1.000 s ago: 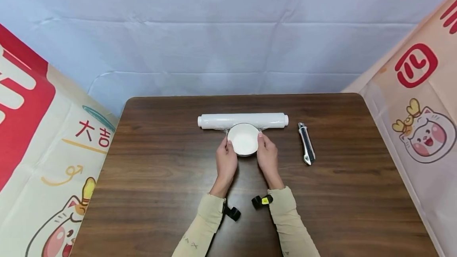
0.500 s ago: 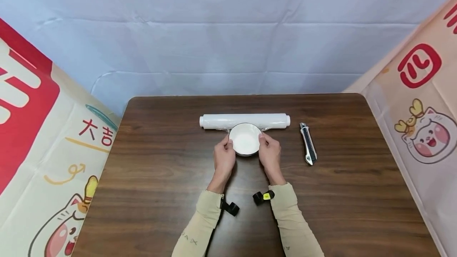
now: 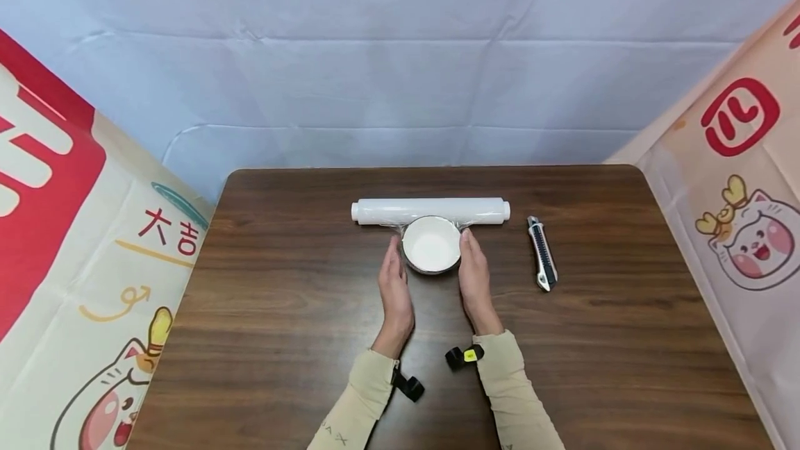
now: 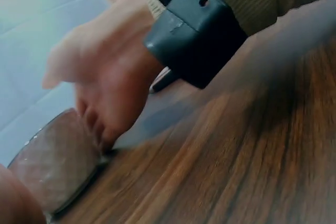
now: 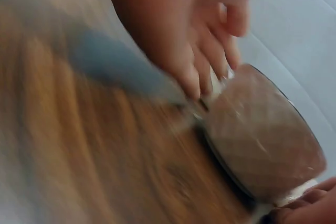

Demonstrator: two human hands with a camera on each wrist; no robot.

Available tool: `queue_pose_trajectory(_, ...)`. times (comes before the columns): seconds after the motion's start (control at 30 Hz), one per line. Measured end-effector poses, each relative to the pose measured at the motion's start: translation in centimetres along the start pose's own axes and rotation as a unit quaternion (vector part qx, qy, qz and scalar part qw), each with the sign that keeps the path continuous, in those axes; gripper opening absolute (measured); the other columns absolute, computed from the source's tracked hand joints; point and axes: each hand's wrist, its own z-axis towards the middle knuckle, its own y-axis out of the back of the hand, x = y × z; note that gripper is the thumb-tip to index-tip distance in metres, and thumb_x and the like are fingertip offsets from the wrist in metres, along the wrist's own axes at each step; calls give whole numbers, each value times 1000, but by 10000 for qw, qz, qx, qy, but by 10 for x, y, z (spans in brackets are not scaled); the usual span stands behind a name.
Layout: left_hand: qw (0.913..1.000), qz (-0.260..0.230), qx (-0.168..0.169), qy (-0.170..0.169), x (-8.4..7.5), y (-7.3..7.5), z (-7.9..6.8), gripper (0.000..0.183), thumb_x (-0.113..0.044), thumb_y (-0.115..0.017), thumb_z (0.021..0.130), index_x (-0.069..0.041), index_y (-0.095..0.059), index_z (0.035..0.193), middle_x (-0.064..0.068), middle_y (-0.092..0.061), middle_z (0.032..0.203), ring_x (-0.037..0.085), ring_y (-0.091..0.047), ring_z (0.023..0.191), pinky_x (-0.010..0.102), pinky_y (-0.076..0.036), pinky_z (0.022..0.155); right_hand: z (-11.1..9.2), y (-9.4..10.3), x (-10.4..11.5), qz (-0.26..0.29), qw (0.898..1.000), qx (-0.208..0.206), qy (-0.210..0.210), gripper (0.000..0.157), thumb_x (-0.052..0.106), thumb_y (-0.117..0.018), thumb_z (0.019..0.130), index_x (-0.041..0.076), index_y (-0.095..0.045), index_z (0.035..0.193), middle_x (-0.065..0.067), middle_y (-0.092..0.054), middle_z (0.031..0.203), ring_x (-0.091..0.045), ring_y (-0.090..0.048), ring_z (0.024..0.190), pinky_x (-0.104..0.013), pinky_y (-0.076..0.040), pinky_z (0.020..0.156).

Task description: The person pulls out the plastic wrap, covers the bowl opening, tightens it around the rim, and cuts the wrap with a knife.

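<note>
A small white-lined bowl (image 3: 431, 244) sits upright on the table, with clear cling film over and around it. Its outer wall (image 5: 262, 135) looks pinkish with a diamond pattern in the right wrist view. The film runs from a white cling film roll (image 3: 431, 211) just behind the bowl. My left hand (image 3: 395, 297) stands along the bowl's left side, fingers straight and palm facing in. On the right side my right hand (image 3: 476, 283) lies likewise, fingers extended, its fingertips at the rim. Whether either hand presses the film is hard to tell; both wrist views are blurred.
To the right of the bowl lies a box cutter (image 3: 542, 253), white and black. The brown wooden table (image 3: 269, 311) has its far edge behind the roll. A pale cloth backdrop (image 3: 400, 89) hangs beyond, with printed cloths on both sides.
Both hands have released their thumb-and-finger grip on the bowl's rim. Their fingers have straightened, and the palms now flank the bowl. Bowl and roll stay in place.
</note>
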Motion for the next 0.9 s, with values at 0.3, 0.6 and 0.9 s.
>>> queue_pose_trajectory(0.3,9961,-331,787,221,7,-17,4,68,-44,-12,116,-7,12,168,10,11,179,26,11,166,48,4,136,-1,-19,-2,2095,9742,842,37,75,50,-14,114,3,15,166,-12,19,177,-23,18,164,-44,7,135)
queue_pose_trajectory(0.6,9931,-505,1010,327,5,-11,9,74,-49,-18,114,-9,13,168,8,10,179,25,10,166,50,6,135,3,-21,-2,2743,9552,1108,-20,76,47,-17,114,4,21,165,-12,21,176,-23,18,164,-42,10,135)
queue_pose_trajectory(0.9,9911,-276,1159,594,4,-8,10,77,-44,-33,112,-13,11,168,10,7,178,27,10,166,53,7,134,1,-19,0,2737,9537,1239,-116,78,49,-18,114,7,23,164,-10,24,176,-21,21,163,-42,13,134)
